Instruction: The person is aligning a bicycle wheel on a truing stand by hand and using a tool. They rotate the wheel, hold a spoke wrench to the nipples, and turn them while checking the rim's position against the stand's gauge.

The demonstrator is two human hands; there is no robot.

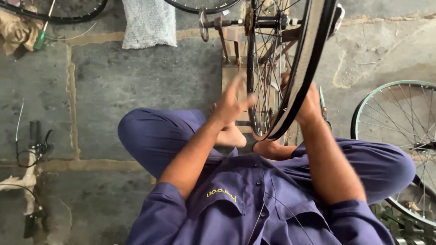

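**Operator A:** Floor (113, 81) first: grey concrete, cracked and patched. I sit cross-legged on it in blue work clothes. Next in size, the bicycle wheel (290, 68) held in a wooden stand (231, 68), straight ahead of my chest. I see it nearly edge-on: its plane runs away from me, its axle runs left to right, and the black tyre's lowest arc sits just above my lap.

**Operator B:** Hand positions relative to it?

**Operator A:** One each side. My left hand (231, 104) is on the spoke side, fingers spread and extended, tips at or touching the spokes; motion blur prevents confirming contact. My right hand (311, 106) lies against the tyre's far side, palm on the rubber. Whether it is clasped round the tyre or only resting flat, I cannot tell; the tyre covers its fingers. Both hands sit equally close to the rim.

**Operator B:** Smaller items?

**Operator A:** A second wheel (395, 136), pale-rimmed, at my right, cut off by the frame edge. A white sack (147, 22) ahead left. A brake lever with cable (36, 145) at far left. A thin metal tool (323, 106) just beyond my right hand, mostly hidden, type unclear.
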